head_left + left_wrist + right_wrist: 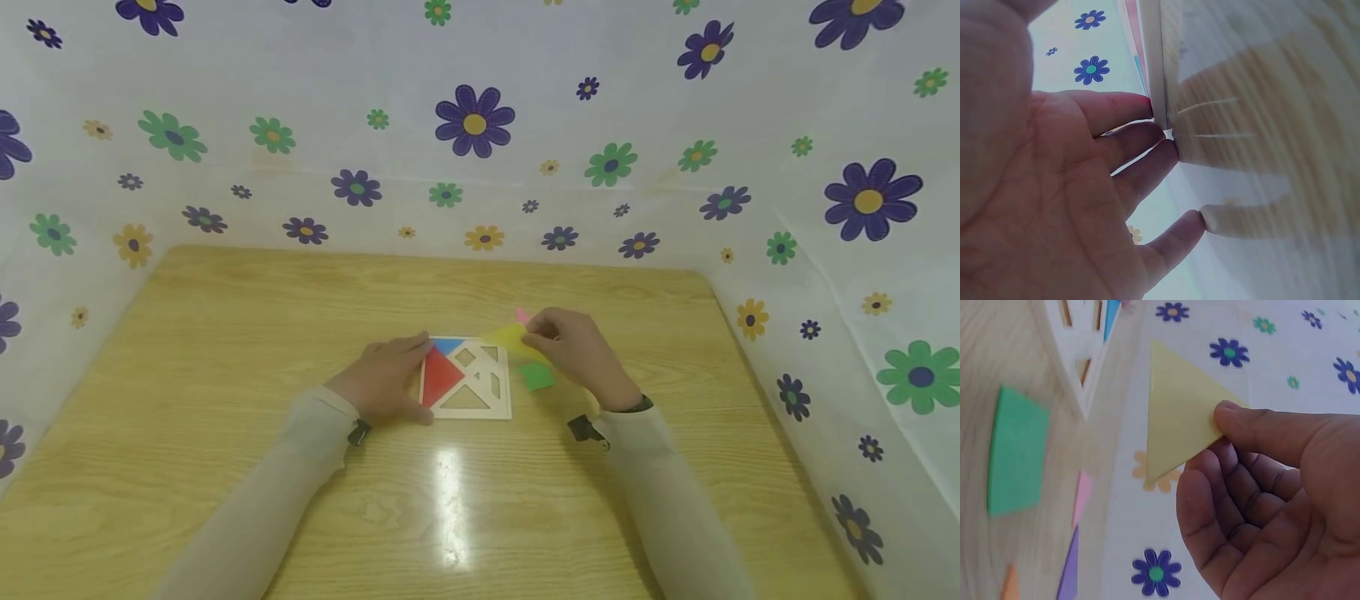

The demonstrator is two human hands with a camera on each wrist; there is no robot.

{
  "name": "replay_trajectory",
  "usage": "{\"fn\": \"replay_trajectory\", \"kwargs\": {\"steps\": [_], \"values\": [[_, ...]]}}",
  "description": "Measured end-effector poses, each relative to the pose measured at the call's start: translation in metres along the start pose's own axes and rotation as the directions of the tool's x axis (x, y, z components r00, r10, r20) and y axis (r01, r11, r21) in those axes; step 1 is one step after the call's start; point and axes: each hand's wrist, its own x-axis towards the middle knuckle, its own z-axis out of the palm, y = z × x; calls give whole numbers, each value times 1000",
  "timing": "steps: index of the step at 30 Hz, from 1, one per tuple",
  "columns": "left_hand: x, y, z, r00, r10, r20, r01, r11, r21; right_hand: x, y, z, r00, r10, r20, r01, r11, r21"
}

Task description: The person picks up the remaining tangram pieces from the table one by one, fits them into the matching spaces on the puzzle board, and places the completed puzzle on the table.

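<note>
A white tangram tray (504,410) lies flat on the table, with a red piece (441,379) and a blue piece (447,345) in its left part and several cutouts bare. My left hand (382,379) rests along the tray's left side, its fingers extended; in the left wrist view the fingertips meet the tray's edge and the tabletop. Between thumb and fingers, my right hand (577,346) pinches a yellow triangle (1182,415) by one corner. It is raised near the tray's upper right corner, overlapping it in the head view.
A green piece (537,377) lies right of the tray, with a pink piece (522,316) beyond it, partly behind the right hand. The right wrist view also shows a purple piece (1069,569) and an orange piece (1010,584). Flowered cloth (300,183) surrounds the wooden table (225,333).
</note>
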Motion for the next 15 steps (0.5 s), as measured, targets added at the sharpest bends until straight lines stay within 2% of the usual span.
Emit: {"fn": "replay_trajectory", "kwargs": {"steps": [7,15], "values": [[-2,1,-3,1000,-10,-5,10,1000,-17,5,-17,19,992,-65,109,61,997,40],[-2,2,-3,1000,-18,-2,18,999,-29,5,-25,30,975,-49,215,40,998,45]]}}
